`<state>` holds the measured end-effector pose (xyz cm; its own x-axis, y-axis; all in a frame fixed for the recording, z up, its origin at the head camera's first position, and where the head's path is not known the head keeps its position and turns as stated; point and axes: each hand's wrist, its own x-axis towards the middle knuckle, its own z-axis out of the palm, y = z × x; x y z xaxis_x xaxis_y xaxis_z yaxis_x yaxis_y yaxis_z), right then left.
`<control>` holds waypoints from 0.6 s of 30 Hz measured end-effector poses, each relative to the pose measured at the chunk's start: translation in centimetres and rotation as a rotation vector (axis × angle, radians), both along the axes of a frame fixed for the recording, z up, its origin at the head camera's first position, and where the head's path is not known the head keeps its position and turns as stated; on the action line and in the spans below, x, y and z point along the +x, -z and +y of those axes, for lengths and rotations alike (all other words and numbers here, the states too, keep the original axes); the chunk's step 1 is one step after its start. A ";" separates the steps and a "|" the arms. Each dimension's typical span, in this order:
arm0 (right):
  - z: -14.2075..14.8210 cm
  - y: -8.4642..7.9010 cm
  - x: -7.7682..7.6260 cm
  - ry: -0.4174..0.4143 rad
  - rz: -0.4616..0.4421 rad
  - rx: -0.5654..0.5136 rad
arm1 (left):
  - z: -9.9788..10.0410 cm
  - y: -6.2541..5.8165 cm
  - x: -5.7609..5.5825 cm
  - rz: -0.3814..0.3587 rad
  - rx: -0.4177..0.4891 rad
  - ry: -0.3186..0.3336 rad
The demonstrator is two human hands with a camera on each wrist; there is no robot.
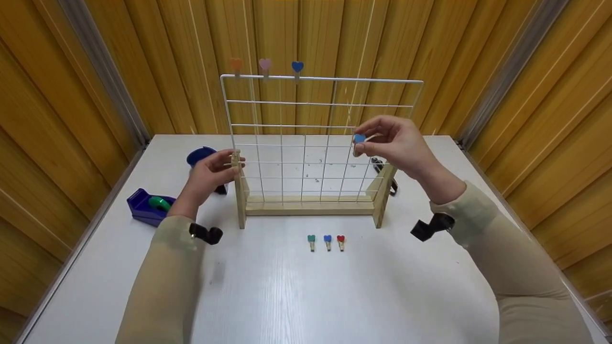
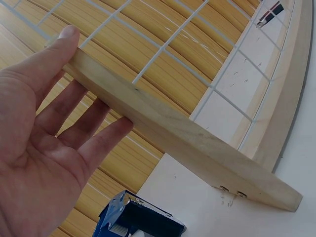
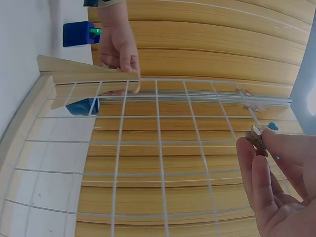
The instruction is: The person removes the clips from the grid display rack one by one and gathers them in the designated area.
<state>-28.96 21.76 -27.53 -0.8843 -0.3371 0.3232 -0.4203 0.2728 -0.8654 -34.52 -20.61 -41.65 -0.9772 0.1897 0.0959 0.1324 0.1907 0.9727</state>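
A white wire grid rack [image 1: 377,80] stands on wooden side posts. My left hand [image 1: 213,171] grips the upper end of its left wooden post [image 1: 241,205], thumb on one face and fingertips on the other in the left wrist view. My right hand [image 1: 399,143] pinches a small wooden clothespin [image 3: 256,139] with a blue heart [image 1: 359,138], held in front of the grid's right half. Along the top bar sit an orange heart clothespin [image 1: 235,65], a pink one [image 1: 265,65] and a dark blue one [image 1: 297,67], all left of centre.
Before the rack lie green [image 1: 311,240], blue [image 1: 327,240] and red [image 1: 341,240] heart clothespins. A blue tape dispenser [image 1: 143,205] with green inside stands at left. Behind the left hand is a dark blue round-topped object [image 1: 200,155]; a black tool [image 1: 393,186] lies by the right post.
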 end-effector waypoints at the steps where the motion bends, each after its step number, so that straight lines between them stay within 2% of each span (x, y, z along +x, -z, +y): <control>1: 0.2 0.6 0.1 0.004 -0.016 0.012 | 0.0 0.0 0.0 0.001 0.001 0.001; 10: 2.1 7.7 0.5 0.000 -0.195 0.078 | -0.1 0.1 -0.2 0.003 0.018 0.011; 18: 3.2 13.5 0.4 0.018 -0.335 0.138 | -0.1 0.1 -0.2 -0.017 0.009 -0.010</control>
